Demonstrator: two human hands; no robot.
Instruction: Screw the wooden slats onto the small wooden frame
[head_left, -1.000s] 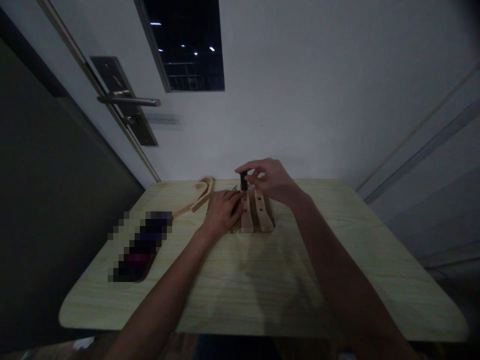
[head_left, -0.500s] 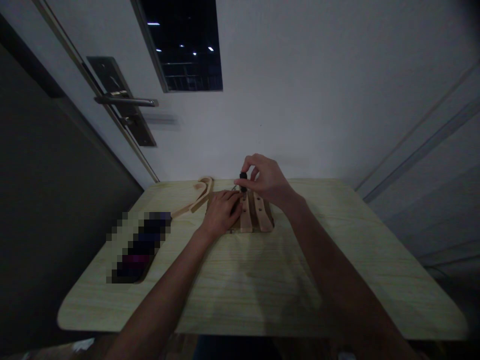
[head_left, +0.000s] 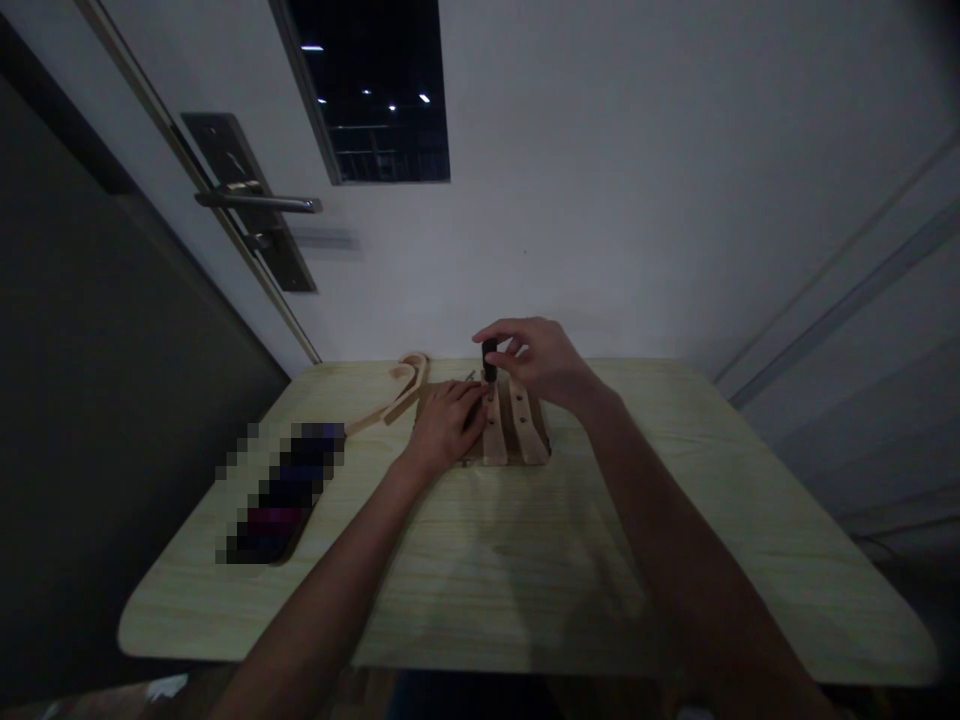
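Pinching dark tool handle (head_left: 489, 357); right hand (head_left: 536, 362)

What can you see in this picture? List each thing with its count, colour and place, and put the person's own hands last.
table: 1, pale wood, fills the lower half
slats: two showing, light wood with holes, far middle of the table
curved strips: about two, light wood, left of the slats
tool: 1, black, upright over the slats
blurred patch: 1, dark, left part of the table
door handle: 1, metal, upper left
window: 1, dark with light spots, top
wall: 1, white, behind the table
left hand: 1, resting on the slats' left side, by the tool's tip
right hand: 1, gripping the tool
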